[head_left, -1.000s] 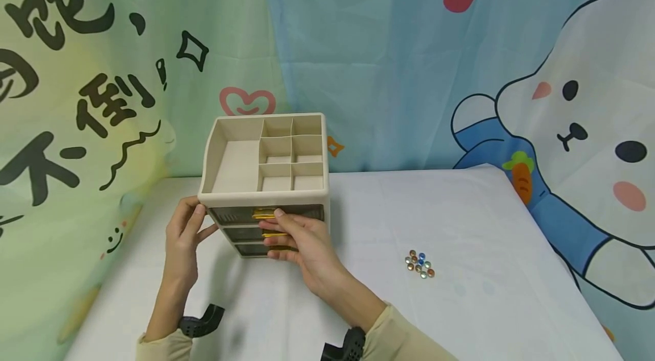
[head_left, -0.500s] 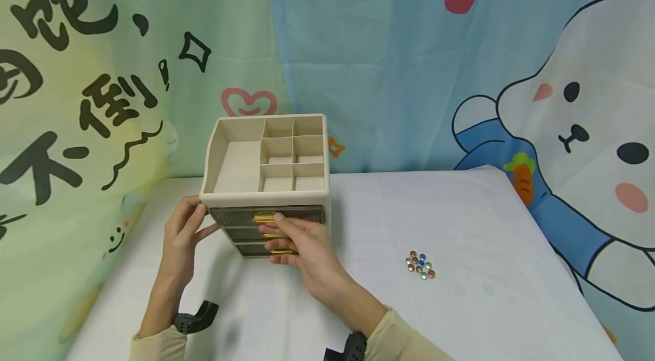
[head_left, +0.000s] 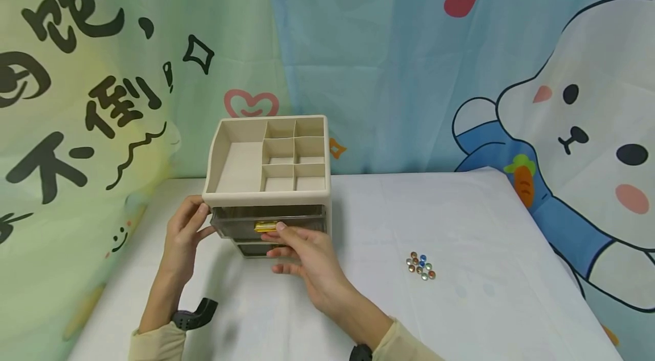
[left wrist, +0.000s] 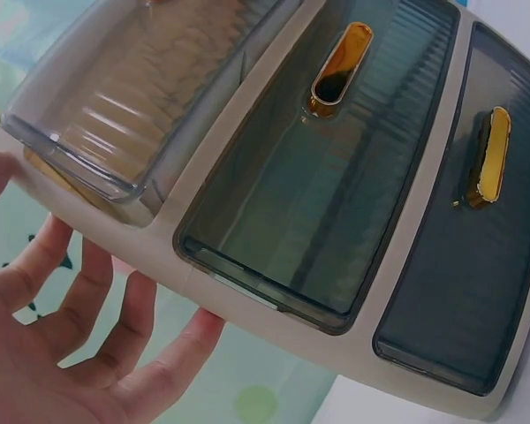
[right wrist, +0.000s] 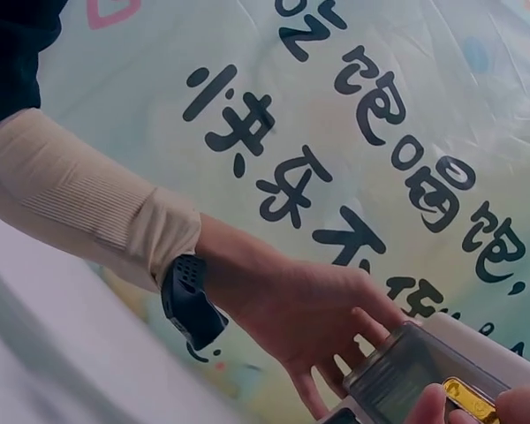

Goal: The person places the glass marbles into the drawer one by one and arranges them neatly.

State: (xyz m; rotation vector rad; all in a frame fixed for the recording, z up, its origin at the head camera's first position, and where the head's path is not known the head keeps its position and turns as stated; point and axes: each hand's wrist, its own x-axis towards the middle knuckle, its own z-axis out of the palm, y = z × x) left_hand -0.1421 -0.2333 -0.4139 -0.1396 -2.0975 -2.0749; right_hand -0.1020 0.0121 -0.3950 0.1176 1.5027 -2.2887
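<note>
A cream desktop organizer [head_left: 266,199] stands on the table in the head view, with an open compartment tray on top and smoky see-through drawers below. My right hand [head_left: 313,264] pinches the gold handle [head_left: 265,227] of the top drawer [head_left: 227,230] between thumb and fingers. That drawer sticks out partway from the frame. At the organizer's left front edge, my left hand [head_left: 180,236] touches the side with spread fingertips [left wrist: 208,327]. In the left wrist view the middle drawer [left wrist: 274,212] and bottom drawer [left wrist: 450,265] sit flush. The right hand hides part of the lower drawers.
Several small shiny glass beads [head_left: 421,265], brown, blue and clear, lie in a cluster on the white tablecloth [head_left: 378,213] to the right of the organizer. A printed curtain [head_left: 358,65] hangs right behind the table.
The top drawer has slid out toward me, my right hand drawing back with its handle. The left hand stays at the organizer's side. The head view has shifted slightly.
</note>
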